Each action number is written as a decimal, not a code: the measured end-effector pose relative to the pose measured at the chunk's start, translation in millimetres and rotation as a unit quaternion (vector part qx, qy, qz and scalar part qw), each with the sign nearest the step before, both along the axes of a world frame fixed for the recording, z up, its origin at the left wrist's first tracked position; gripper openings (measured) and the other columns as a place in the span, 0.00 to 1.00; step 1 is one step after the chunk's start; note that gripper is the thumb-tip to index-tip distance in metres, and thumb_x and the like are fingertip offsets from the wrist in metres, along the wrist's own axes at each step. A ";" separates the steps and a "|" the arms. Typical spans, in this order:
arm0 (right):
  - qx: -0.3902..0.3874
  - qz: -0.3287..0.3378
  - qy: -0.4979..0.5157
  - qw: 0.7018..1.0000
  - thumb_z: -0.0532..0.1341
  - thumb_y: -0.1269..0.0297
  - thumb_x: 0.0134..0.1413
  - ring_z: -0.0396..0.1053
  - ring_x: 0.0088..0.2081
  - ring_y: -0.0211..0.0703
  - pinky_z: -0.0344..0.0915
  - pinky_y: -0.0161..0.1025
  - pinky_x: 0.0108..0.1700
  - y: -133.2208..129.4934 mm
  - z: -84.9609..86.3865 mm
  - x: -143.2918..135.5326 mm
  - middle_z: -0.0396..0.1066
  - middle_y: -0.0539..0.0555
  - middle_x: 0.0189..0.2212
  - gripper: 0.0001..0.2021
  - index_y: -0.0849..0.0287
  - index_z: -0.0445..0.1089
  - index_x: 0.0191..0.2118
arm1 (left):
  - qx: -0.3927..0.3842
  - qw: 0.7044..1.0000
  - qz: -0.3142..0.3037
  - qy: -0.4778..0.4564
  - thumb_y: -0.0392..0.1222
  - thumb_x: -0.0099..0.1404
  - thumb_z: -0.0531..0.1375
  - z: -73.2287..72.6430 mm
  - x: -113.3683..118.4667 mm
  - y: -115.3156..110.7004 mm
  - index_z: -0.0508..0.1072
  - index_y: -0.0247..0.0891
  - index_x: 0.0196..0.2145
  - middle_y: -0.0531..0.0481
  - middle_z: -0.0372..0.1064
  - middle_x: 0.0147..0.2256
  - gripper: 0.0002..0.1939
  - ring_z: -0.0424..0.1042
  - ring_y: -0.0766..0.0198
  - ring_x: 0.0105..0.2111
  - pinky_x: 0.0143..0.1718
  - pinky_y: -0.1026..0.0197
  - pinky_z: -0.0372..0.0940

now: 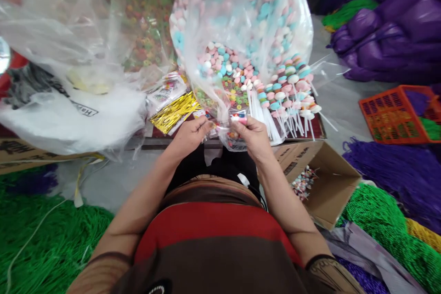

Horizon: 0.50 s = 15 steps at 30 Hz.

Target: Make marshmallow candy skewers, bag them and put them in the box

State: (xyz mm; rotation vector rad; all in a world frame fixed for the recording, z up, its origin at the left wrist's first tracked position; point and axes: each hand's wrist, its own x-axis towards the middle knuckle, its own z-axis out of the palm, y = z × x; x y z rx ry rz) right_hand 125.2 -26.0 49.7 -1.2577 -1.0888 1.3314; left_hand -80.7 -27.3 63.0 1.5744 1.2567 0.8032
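At the table's near edge, my left hand (195,133) is closed in a pinch on a small clear bit of plastic. Close by, my right hand (253,135) pinches a small printed plastic bag (239,118); the clear plastic between the hands looks like part of it, though its far end is blurred. Just beyond, a large clear bag (241,18) lies open with pink, blue and white candies (229,59) spilling out. Candy skewers (292,87) on white sticks lie to the right. Gold twist ties (175,112) rest beside my left hand on printed bags (168,89).
A bag of ring-shaped candies (148,32) stands at the back left, with a white plastic bag (76,115) before it. Below the table's right end is an open cardboard box (339,188) holding wrapped pieces. An orange crate (396,117) and green strands (44,239) are on the floor.
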 end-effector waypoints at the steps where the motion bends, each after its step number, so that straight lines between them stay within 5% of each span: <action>1: -0.004 0.011 -0.001 1.000 0.73 0.40 0.44 0.64 0.22 0.35 0.63 0.34 0.26 0.1 -0.1 1.4 0.68 0.45 0.19 0.22 0.55 0.73 0.24 | 0.000 1.000 -0.005 0.010 0.62 0.69 0.54 0.4 -0.5 0.0 0.62 0.41 0.25 0.57 0.54 0.22 0.24 0.56 0.66 0.25 0.29 0.62 0.54; 7: -0.018 0.024 0.042 0.999 0.76 0.42 0.38 0.66 0.24 0.35 0.65 0.34 0.28 1.2 1.4 7.3 0.72 0.45 0.23 0.23 0.55 0.76 0.31 | -0.010 0.998 -0.046 0.032 0.65 0.66 0.55 2.6 4.7 5.2 0.60 0.41 0.22 0.58 0.52 0.20 0.27 0.54 0.68 0.24 0.28 0.62 0.51; 12: 0.007 -0.015 -0.058 0.998 0.64 0.35 0.53 0.58 0.20 0.34 0.56 0.35 0.26 0.0 -3.3 8.0 0.63 0.45 0.14 0.29 0.56 0.67 0.20 | -0.038 0.999 -0.003 -0.026 0.61 0.62 0.61 1.3 11.7 7.1 0.73 0.38 0.31 0.55 0.65 0.26 0.21 0.60 0.67 0.27 0.31 0.63 0.56; 15: 0.028 -0.012 -0.056 0.998 0.66 0.37 0.50 0.64 0.26 0.37 0.61 0.36 0.32 1.0 -3.0 8.4 0.70 0.48 0.21 0.25 0.56 0.72 0.25 | -0.050 0.998 0.024 -0.031 0.62 0.63 0.59 -8.7 12.6 8.1 0.69 0.39 0.25 0.56 0.59 0.21 0.23 0.56 0.68 0.23 0.27 0.63 0.52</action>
